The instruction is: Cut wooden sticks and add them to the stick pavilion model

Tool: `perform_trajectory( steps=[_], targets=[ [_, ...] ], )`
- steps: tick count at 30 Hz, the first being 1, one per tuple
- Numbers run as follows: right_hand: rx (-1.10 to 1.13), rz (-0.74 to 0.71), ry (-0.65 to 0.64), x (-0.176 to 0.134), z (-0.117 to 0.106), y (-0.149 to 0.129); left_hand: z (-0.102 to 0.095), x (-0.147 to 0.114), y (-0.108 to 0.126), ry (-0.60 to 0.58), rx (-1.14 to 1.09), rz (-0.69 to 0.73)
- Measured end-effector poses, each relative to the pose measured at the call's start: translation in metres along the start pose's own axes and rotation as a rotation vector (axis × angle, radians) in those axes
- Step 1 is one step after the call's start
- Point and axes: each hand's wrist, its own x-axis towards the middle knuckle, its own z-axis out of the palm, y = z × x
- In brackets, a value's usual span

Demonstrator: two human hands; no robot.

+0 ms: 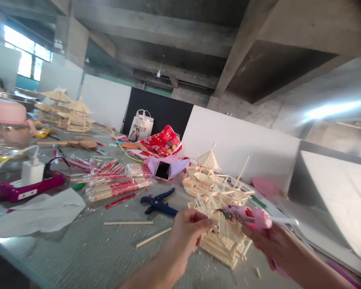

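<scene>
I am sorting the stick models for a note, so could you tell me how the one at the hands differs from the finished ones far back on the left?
The near stick model lies by both hands, low, open-framed and unroofed. The far pavilions stand untouched, upright, with full peaked roofs. The left hand touches the near one. Both are pale wooden sticks.

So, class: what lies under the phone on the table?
The phone rests on a sheet of purple paper, whose edges stick out around it. The table beneath is covered there, so anything under the paper cannot be seen.
</scene>
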Motion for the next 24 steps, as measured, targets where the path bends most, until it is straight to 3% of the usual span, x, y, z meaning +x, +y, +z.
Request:
perform_trajectory(
  steps=[18, 24],
  targets=[
    [0.040, 0.030, -0.003, -0.003, -0.002, -0.007, -0.001, 0.001, 0.000, -0.006, -0.025, 0.006],
    [0.021, 0.029, 0.017, -0.001, 0.001, 0.008, -0.001, 0.001, 0.000, -0.012, -0.022, -0.006]
  ],
)
